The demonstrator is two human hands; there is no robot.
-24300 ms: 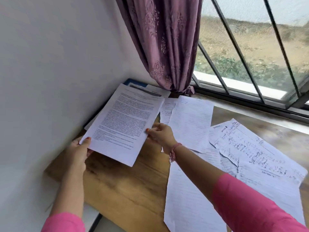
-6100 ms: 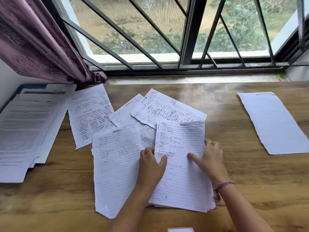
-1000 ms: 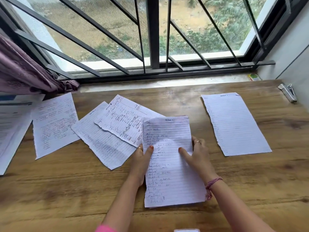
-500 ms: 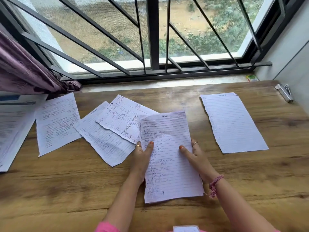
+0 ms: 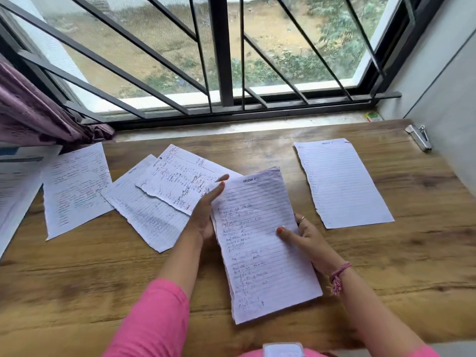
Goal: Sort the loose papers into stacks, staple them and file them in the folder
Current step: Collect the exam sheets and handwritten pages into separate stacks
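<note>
A stack of lined handwritten papers (image 5: 260, 243) is held tilted above the wooden desk (image 5: 386, 258), in front of me. My right hand (image 5: 304, 235) grips its right edge, thumb on top. My left hand (image 5: 206, 210) lies flat against the stack's left edge with fingers straight. Loose handwritten sheets lie to the left: a torn one (image 5: 175, 179) over a lined one (image 5: 144, 210), and a third sheet (image 5: 74, 186). A single lined sheet (image 5: 342, 184) lies to the right. A metal stapler (image 5: 418, 137) sits in the far right corner. Printed pages (image 5: 15, 181) rest on a blue folder (image 5: 10, 152) at far left.
A barred window (image 5: 224, 60) runs along the desk's far side, with a purple curtain (image 5: 38, 117) at the left. A grey wall (image 5: 448, 99) closes the right side. A small green-and-white item (image 5: 372, 116) sits on the sill.
The stack has lifted off the desk and tilted. My left hand has let go of its edge and moved up, flat along the stack's upper left side. My right hand keeps its grip.
</note>
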